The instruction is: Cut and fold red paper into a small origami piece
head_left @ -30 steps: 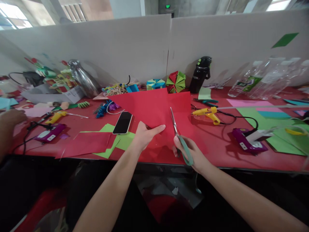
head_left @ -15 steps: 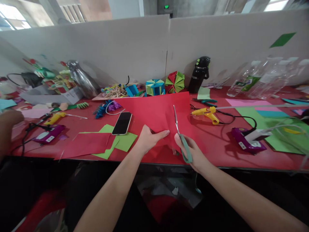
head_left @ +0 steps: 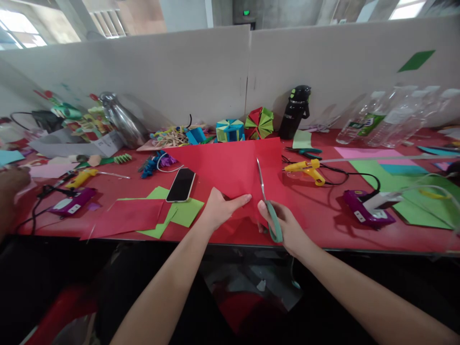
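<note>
Red tabletop (head_left: 318, 220) carries: green sheets (head_left: 189, 212) left of the left hand (head_left: 222, 209); yellow glue gun (head_left: 305, 167) beyond the right hand (head_left: 287, 225); purple power block (head_left: 353, 203) to its right; black bottle (head_left: 293, 117) well beyond both hands.

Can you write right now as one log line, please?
left hand: grips red sheet | right hand: holds green-handled scissors at the sheet | phone: left of both hands

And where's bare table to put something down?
Bare red table shows between the red sheet, right glue gun, purple socket block and front edge. Another patch lies between phone and left glue gun. Crowded: along the white panel.
</note>
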### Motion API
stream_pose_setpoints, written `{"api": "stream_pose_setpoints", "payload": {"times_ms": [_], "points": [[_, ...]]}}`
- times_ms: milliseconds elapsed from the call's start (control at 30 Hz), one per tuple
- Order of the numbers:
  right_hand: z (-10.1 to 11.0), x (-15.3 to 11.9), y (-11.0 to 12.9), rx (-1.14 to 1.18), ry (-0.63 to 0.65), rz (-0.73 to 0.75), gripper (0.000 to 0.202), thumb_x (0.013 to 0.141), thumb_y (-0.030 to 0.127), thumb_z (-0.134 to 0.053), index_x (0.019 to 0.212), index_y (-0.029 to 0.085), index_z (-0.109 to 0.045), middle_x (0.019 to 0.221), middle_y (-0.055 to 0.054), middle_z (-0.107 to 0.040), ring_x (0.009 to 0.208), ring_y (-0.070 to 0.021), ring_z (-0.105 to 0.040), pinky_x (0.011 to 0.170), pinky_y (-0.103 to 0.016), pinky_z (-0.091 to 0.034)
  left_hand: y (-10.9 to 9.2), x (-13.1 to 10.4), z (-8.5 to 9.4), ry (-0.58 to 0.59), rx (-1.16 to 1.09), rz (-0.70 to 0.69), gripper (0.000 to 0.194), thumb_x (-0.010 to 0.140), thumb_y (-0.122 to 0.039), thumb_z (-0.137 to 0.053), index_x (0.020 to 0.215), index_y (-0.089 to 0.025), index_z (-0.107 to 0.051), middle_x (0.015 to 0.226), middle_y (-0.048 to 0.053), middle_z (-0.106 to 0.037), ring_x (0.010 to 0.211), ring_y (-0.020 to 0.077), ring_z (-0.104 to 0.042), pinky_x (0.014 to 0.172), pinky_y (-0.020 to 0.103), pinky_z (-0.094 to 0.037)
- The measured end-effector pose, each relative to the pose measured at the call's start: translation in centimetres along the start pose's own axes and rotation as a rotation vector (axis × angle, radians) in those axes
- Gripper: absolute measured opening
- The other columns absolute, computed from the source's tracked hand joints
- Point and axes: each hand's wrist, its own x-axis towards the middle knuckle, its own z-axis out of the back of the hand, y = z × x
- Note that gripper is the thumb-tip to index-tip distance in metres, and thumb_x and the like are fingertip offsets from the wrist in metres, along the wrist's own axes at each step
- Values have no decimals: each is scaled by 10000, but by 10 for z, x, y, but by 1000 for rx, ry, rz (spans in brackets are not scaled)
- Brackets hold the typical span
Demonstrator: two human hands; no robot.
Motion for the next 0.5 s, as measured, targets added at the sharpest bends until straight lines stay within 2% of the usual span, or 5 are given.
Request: {"api": "stream_pose_setpoints", "payload": {"times_ms": [100,300,500], "points": [[2,1,-2,-9,6,4,510,757,672,-672,706,192,-509,546,41,-513,476,-110,-501,480,-248,-390,-1,0,0,7,-11,0,369,713,-345,-832,990,-127,-721,1077,130,-740,966,290,-700,832,415,-597],[5,5,-10,31,-15,8,480,703,595,-768,722,202,-495,597,72,-448,474,-96,-464,475,-255,-447,-5,0,3,7,-20,-8,382,714,-322,-835,1021,-131,-711,1078,122,-742,976,281,-698,860,416,-591],[6,1,-11,-19,32,47,407,859,575,-625,717,223,-481,599,54,-448,553,-122,-450,572,-271,-429,-5,1,4,-4,-48,12,350,706,-320,-837,986,-143,-726,1066,112,-748,947,280,-708,840,409,-598]]}}
